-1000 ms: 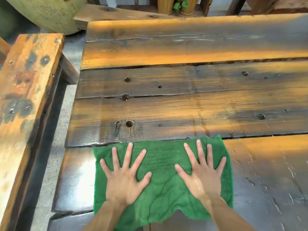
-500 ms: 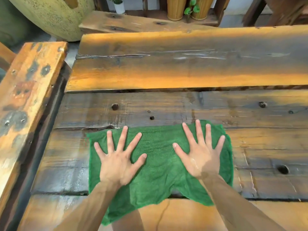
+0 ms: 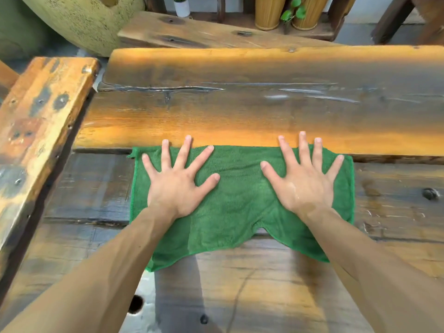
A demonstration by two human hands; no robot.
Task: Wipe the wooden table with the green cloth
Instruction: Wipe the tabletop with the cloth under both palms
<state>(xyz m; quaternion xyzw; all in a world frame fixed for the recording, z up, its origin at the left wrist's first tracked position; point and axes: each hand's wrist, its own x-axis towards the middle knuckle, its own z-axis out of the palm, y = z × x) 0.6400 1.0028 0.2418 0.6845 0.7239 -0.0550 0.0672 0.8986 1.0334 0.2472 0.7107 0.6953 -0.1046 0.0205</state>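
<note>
The green cloth (image 3: 240, 200) lies spread flat on the wooden table (image 3: 240, 111), which is made of dark, glossy planks. My left hand (image 3: 177, 183) presses on the cloth's left half with its palm down and fingers splayed. On the right half my right hand (image 3: 305, 183) lies the same way. The cloth's far edge and my fingertips reach the seam of the farthest, orange-lit plank. Neither hand grips the cloth. Its near edge is wavy and trails towards me.
A worn wooden bench (image 3: 36, 121) runs along the table's left side across a narrow gap. Beyond the far edge lie another plank bench (image 3: 192, 34), a big yellowish round object (image 3: 91, 18), a white pot (image 3: 181, 7) and bamboo planters (image 3: 269, 10).
Both hands have pushed the cloth away from me, from the near plank across the middle planks to the seam of the farthest plank. Their flat, splayed pose is unchanged.
</note>
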